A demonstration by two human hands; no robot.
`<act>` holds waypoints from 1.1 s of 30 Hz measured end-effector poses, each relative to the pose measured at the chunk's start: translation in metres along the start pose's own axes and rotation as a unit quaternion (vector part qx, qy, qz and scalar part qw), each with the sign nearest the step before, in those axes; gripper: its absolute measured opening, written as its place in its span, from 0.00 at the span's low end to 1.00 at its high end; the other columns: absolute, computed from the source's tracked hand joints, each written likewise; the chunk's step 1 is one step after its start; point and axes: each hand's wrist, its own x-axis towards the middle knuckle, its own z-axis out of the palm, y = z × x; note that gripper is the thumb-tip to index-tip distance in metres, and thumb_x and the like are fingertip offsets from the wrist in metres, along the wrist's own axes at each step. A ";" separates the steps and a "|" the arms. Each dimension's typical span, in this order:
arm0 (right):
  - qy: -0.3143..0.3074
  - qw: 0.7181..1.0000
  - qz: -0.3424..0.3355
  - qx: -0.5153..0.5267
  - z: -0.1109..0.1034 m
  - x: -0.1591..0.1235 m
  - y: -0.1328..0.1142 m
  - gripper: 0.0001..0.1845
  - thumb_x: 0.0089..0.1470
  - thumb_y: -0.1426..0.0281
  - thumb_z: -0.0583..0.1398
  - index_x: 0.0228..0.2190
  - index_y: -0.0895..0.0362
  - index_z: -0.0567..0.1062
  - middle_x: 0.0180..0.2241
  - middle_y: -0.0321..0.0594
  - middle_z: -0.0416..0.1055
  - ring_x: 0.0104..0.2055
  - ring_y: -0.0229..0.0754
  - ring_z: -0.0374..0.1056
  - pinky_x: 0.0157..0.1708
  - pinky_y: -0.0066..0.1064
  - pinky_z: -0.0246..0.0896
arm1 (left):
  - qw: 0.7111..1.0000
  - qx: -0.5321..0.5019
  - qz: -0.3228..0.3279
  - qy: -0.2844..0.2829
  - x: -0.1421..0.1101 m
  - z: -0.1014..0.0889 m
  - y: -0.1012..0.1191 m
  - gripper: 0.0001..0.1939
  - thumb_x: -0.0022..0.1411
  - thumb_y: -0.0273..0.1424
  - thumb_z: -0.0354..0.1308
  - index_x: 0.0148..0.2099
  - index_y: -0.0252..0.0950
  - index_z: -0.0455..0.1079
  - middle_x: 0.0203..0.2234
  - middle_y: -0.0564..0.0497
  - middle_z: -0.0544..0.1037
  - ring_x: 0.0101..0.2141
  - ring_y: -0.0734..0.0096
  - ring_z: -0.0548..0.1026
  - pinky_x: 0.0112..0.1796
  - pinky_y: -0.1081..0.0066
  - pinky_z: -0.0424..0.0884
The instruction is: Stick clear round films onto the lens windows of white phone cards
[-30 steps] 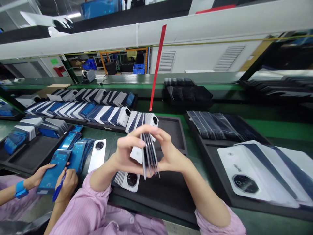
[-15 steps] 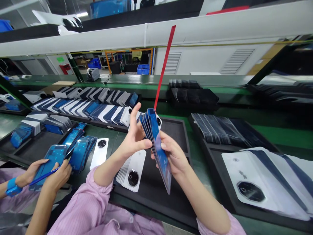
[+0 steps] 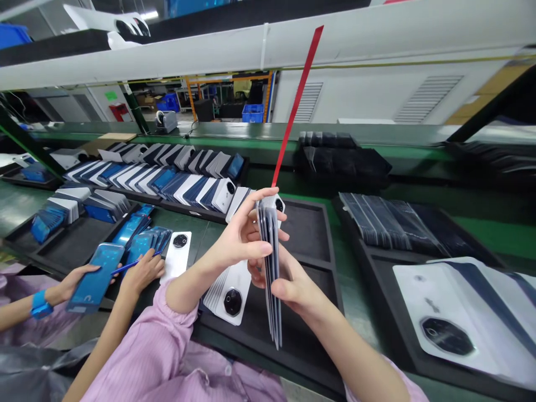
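Note:
Both my hands hold a small stack of phone back covers (image 3: 274,310), upright and seen nearly edge-on. My left hand (image 3: 240,237) is closed around its upper part, thumb on the near edges and fingers reaching over the far side. Lower on the stack, my right hand (image 3: 295,285) grips it, with the thumb at its right side and fingers partly hidden behind. Beneath my left forearm, white phone back covers (image 3: 240,285) with round black camera areas lie fanned in a black tray (image 3: 307,229).
At left, a co-worker's hands hold a blue-filmed cover (image 3: 98,273) and a blue pen (image 3: 129,266). Behind stands a long tray row of covers (image 3: 180,190). On the right, another tray (image 3: 368,290) carries covers. A red strip (image 3: 297,106) hangs ahead, below a white beam (image 3: 201,53).
The stack has turned from showing its blue face to nearly edge-on. My left hand has closed from spread fingers onto its upper part. The co-worker's pen hand has moved right.

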 end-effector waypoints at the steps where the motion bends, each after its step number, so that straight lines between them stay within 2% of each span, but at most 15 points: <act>1: 0.007 1.000 0.000 0.003 0.002 0.000 0.001 0.39 0.37 0.49 0.76 0.45 0.53 0.69 0.31 0.33 0.62 0.28 0.35 0.56 0.28 0.29 0.56 | 1.000 0.000 -0.004 0.000 0.000 0.000 0.001 0.50 0.48 0.46 0.75 0.69 0.50 0.56 0.53 0.44 0.74 0.44 0.58 0.81 0.42 0.67 0.78; 6: 0.023 0.999 0.006 0.048 0.007 0.000 0.003 0.37 0.39 0.51 0.75 0.43 0.54 0.67 0.27 0.30 0.59 0.26 0.32 0.52 0.25 0.26 0.47 | 0.999 0.008 -0.039 -0.007 0.000 0.003 0.006 0.53 0.50 0.43 0.75 0.71 0.52 0.51 0.55 0.44 0.72 0.47 0.58 0.80 0.44 0.67 0.78; 10: 0.011 0.998 0.000 0.059 0.009 0.000 0.002 0.35 0.39 0.52 0.75 0.42 0.53 0.66 0.26 0.29 0.59 0.24 0.32 0.52 0.23 0.25 0.45 | 0.999 0.017 -0.040 -0.023 -0.001 0.003 0.009 0.55 0.51 0.43 0.75 0.73 0.53 0.47 0.58 0.43 0.71 0.50 0.55 0.79 0.46 0.64 0.78; 15: 0.000 0.999 -0.011 0.046 0.010 -0.001 0.002 0.33 0.40 0.50 0.74 0.39 0.52 0.65 0.23 0.27 0.54 0.23 0.32 0.49 0.23 0.26 0.45 | 0.999 0.021 -0.021 -0.032 -0.003 0.003 0.009 0.54 0.51 0.44 0.74 0.72 0.53 0.47 0.59 0.42 0.70 0.51 0.52 0.79 0.50 0.59 0.77; 21: -0.016 0.999 -0.018 0.045 0.009 0.000 0.003 0.31 0.42 0.51 0.73 0.38 0.52 0.64 0.23 0.26 0.52 0.22 0.32 0.46 0.22 0.26 0.43 | 0.999 0.037 -0.021 -0.016 -0.005 0.005 0.009 0.52 0.52 0.45 0.73 0.71 0.52 0.50 0.58 0.42 0.71 0.50 0.52 0.79 0.47 0.61 0.78; 29: -0.005 0.999 -0.014 0.034 0.008 0.001 0.002 0.36 0.40 0.50 0.73 0.43 0.53 0.65 0.24 0.28 0.57 0.23 0.33 0.49 0.23 0.26 0.47 | 1.000 0.010 -0.009 -0.013 -0.005 0.007 0.007 0.47 0.52 0.42 0.74 0.69 0.52 0.54 0.55 0.46 0.71 0.48 0.59 0.79 0.46 0.65 0.78; 33: 0.035 0.999 -0.008 -0.013 0.006 0.000 0.004 0.38 0.37 0.47 0.74 0.44 0.51 0.67 0.27 0.32 0.61 0.26 0.39 0.59 0.24 0.31 0.57 | 1.000 0.005 -0.008 0.003 -0.005 0.011 0.009 0.46 0.51 0.44 0.73 0.68 0.50 0.55 0.54 0.46 0.71 0.48 0.59 0.78 0.44 0.67 0.78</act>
